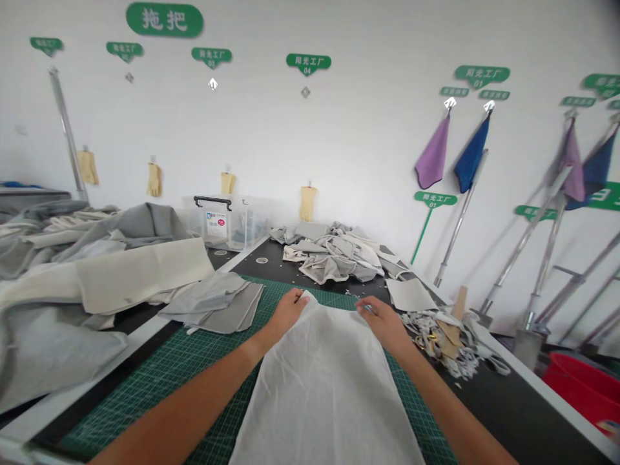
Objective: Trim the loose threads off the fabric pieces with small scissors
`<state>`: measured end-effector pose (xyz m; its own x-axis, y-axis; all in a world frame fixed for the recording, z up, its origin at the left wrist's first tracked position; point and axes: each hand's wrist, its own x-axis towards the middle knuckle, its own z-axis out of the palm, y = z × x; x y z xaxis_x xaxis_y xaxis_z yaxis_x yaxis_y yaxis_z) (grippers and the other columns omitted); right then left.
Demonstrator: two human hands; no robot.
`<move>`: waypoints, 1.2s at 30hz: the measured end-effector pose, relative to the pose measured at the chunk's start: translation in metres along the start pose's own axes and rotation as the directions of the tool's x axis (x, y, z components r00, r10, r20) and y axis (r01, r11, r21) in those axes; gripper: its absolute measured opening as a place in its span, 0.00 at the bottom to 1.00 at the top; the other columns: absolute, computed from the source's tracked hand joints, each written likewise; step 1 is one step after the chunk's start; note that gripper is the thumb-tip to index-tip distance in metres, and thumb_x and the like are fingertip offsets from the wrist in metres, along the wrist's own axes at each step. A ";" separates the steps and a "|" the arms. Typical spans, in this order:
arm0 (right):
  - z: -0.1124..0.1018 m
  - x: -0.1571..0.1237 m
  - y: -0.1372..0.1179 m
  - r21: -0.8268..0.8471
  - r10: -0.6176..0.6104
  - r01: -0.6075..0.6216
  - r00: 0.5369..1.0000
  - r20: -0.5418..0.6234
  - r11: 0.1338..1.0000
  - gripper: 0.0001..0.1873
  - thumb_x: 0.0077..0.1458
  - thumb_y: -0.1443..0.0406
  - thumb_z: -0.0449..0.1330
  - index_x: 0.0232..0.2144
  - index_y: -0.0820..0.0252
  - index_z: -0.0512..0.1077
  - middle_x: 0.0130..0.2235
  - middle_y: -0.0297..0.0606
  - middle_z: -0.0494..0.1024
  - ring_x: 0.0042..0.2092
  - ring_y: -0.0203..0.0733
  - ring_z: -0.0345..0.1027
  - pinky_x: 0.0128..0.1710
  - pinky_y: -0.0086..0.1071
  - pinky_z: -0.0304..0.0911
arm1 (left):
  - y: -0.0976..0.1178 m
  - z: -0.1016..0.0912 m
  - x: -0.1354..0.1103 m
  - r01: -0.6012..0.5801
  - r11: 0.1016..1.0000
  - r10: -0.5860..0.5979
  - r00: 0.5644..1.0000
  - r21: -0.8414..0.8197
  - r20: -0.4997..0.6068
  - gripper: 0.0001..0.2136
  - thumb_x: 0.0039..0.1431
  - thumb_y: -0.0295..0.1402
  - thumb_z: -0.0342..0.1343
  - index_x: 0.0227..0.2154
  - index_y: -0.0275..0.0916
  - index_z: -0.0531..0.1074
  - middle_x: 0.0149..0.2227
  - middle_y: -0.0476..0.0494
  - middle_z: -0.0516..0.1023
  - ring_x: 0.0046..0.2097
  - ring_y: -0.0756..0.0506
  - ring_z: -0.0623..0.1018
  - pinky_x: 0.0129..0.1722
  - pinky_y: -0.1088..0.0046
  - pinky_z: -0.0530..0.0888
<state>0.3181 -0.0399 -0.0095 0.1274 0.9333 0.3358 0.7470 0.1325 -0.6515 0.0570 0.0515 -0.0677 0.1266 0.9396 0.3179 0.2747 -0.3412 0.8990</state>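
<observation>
A white cloth (324, 381) lies flat on the green mat (194, 361) between both arms. The left hand (287, 311) pinches its far left corner; the right hand (382, 321) is closed on the far right corner. Right of it lie scraps (450, 336); beyond both hands, a fabric pile (334, 255) on the surface (508, 413).

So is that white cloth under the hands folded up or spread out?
Spread out. The white cloth lies flat on the green cutting mat, lightly wrinkled, with the left hand and right hand at its far edge.
</observation>
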 end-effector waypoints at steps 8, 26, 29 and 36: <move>0.083 -0.005 -0.040 0.308 -0.112 0.112 0.994 -0.015 0.945 0.15 0.58 0.53 0.56 0.41 0.54 0.74 0.32 0.33 0.77 0.31 0.42 0.67 0.32 0.31 0.57 | -0.008 0.012 -0.021 -0.159 0.975 0.180 0.975 -0.153 0.133 0.14 0.62 0.43 0.54 0.34 0.36 0.76 0.32 0.46 0.77 0.35 0.47 0.74 0.36 0.74 0.68; 0.095 -0.023 -0.029 0.329 -0.095 0.065 0.993 0.076 0.942 0.20 0.61 0.47 0.51 0.30 0.55 0.69 0.26 0.32 0.69 0.30 0.41 0.61 0.30 0.31 0.54 | 0.007 0.006 -0.033 -0.230 0.967 0.248 0.948 -0.110 0.200 0.15 0.65 0.42 0.50 0.36 0.36 0.78 0.37 0.45 0.80 0.40 0.46 0.76 0.43 0.74 0.70; 0.094 -0.025 -0.030 0.337 -0.088 0.049 0.991 0.101 0.940 0.21 0.62 0.46 0.49 0.30 0.55 0.67 0.27 0.31 0.68 0.31 0.40 0.61 0.30 0.30 0.54 | 0.008 0.006 -0.033 -0.244 0.963 0.263 0.944 -0.115 0.200 0.15 0.65 0.42 0.51 0.37 0.36 0.78 0.37 0.45 0.80 0.40 0.46 0.76 0.42 0.73 0.70; 0.092 -0.033 -0.030 0.321 -0.096 0.052 0.988 0.122 0.946 0.21 0.65 0.47 0.47 0.30 0.54 0.64 0.28 0.29 0.66 0.33 0.40 0.61 0.32 0.29 0.55 | 0.005 0.008 -0.032 -0.222 0.970 0.238 0.950 -0.099 0.200 0.15 0.64 0.41 0.51 0.37 0.37 0.78 0.37 0.45 0.80 0.40 0.46 0.76 0.41 0.74 0.69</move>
<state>0.2312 -0.0437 -0.0633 -0.0257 0.9500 0.3111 0.5036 0.2811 -0.8169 0.0622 0.0190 -0.0757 0.3767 0.8063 0.4560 0.1437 -0.5372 0.8311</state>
